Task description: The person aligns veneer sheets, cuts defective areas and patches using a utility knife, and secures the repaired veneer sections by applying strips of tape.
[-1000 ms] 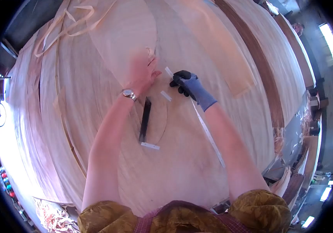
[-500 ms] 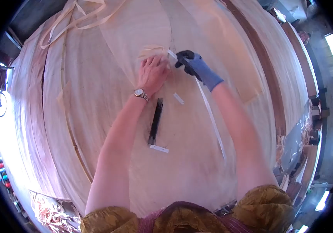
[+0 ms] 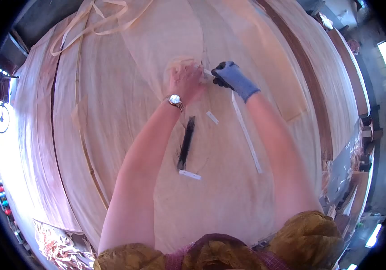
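Observation:
My bare left hand (image 3: 186,82), with a watch (image 3: 175,100) on the wrist, rests on the pale wood sheet (image 3: 220,202); its fingers are smeared by motion. Just right of it, my right hand (image 3: 234,80), in a blue and black glove, is closed on a white strip (image 3: 245,130) that trails down toward my right forearm. The strip's upper end reaches my left fingertips. Below my hands lie a dark bundle of fibres (image 3: 186,144), a short white piece (image 3: 212,117) and another white piece (image 3: 190,174) at the bundle's lower end.
Long curled pale strips (image 3: 98,31) lie at the upper left. A thin cane-like strip (image 3: 87,159) runs down the left side. Shavings (image 3: 60,243) are heaped at the lower left. A brown band (image 3: 307,67) crosses the right side, and a bicycle wheel (image 3: 1,119) shows at far left.
The view has shifted. Both hands have come closer together; my left hand has moved right toward the white strip, which my right hand still holds. The bundle and white pieces stay on the sheet.

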### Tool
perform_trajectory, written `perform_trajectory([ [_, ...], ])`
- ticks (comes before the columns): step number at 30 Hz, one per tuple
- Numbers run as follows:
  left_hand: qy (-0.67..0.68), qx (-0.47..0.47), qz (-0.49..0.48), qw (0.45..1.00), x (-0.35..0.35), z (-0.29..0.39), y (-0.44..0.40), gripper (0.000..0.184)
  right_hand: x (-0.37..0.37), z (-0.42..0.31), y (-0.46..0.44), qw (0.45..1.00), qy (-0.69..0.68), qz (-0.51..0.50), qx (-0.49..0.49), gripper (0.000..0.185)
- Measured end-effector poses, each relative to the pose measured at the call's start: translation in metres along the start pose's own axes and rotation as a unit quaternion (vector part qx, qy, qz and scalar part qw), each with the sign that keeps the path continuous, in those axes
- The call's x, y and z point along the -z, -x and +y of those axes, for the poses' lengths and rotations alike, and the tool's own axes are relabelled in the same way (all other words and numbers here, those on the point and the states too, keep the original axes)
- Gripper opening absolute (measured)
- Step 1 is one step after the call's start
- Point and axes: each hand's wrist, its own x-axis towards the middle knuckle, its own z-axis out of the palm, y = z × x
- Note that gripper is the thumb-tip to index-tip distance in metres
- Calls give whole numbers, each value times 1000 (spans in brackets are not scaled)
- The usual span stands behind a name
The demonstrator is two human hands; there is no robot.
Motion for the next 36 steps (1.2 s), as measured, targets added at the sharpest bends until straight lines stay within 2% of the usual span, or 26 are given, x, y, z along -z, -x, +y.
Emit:
perform_trajectory([
  [3,-51,1,-63,997,-1,2,-14,57,-11,22,29,1000,-21,21,-4,21],
  [4,-43,2,-72,996,5,4,-12,58,-12,14,47,999,-6,31,-26,22],
  [7,2,7,-86,996,26,5,-7,57,-8,11,82,995,-89,50,-10,20],
  [9,66,4,-87,994,35,-6,-5,49,-6,16,91,983,-179,-15,26,21],
  [11,220,-10,104,970,2,-46,-1,46,-7,0,111,969,-227,-93,35,20],
  [12,290,-21,199,936,-6,-61,-1,45,-15,0,112,974,-191,-112,40,20],
  [15,202,123,188,953,29,-45,67,44,-41,7,106,975,-140,-168,36,23],
  [17,126,97,189,969,32,-20,110,45,-46,4,103,978,-114,-177,15,23],
  [20,106,102,157,977,35,6,141,48,-56,18,93,981,-98,-169,1,24],
  [29,129,153,113,973,38,15,127,46,-57,27,90,975,-161,-148,-22,26],
  [32,125,154,136,971,26,13,128,43,-58,29,89,975,-167,-145,-21,20],
  [35,106,159,191,963,15,13,126,31,-58,29,87,972,-178,-150,-23,17],
  [36,114,170,181,962,20,16,128,27,-56,29,88,971,-183,-152,-25,17],
])
